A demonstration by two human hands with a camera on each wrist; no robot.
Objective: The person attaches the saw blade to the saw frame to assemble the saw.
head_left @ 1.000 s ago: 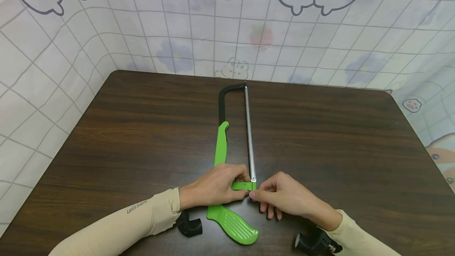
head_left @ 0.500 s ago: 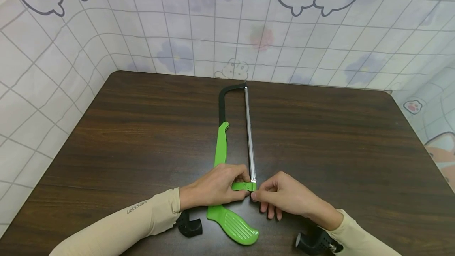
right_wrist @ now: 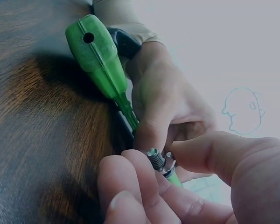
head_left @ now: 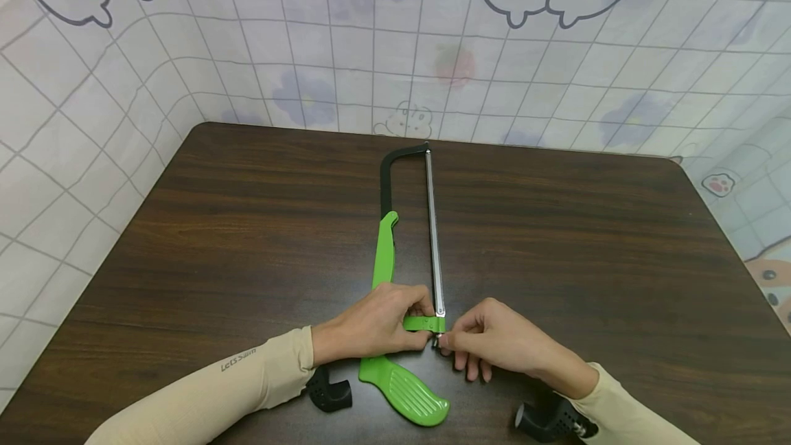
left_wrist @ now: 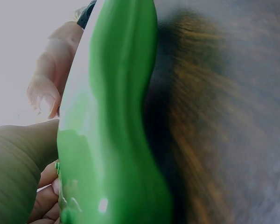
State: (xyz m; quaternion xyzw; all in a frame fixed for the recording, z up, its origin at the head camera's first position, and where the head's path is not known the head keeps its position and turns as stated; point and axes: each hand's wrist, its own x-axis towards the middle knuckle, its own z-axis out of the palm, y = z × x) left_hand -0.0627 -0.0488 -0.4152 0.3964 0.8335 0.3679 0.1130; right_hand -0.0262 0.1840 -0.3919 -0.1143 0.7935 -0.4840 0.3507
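Observation:
A hacksaw with a green handle [head_left: 410,393], black front frame [head_left: 386,184] and silver blade [head_left: 434,239] lies on the table in the head view. My left hand [head_left: 380,321] reaches over the handle and grips the green bracket [head_left: 423,323] at the blade's near end. Just right of it, thumb and fingertips of my right hand [head_left: 494,338] pinch a small metal wing nut [right_wrist: 170,163]. A threaded screw end [right_wrist: 155,158] sticks out past the nut in the right wrist view. Green handle fills the middle of the left wrist view, hiding part of both hands.
The dark wooden table [head_left: 247,225] backs onto a white gridded cloth [head_left: 346,53] with cartoon prints. Black wrist devices sit by each forearm, one below the left cuff [head_left: 330,393] and one below the right cuff [head_left: 546,421].
My right fingertips have shifted slightly right and turned at the wing nut, so its metal now shows between them. The left hand and hacksaw stay put.

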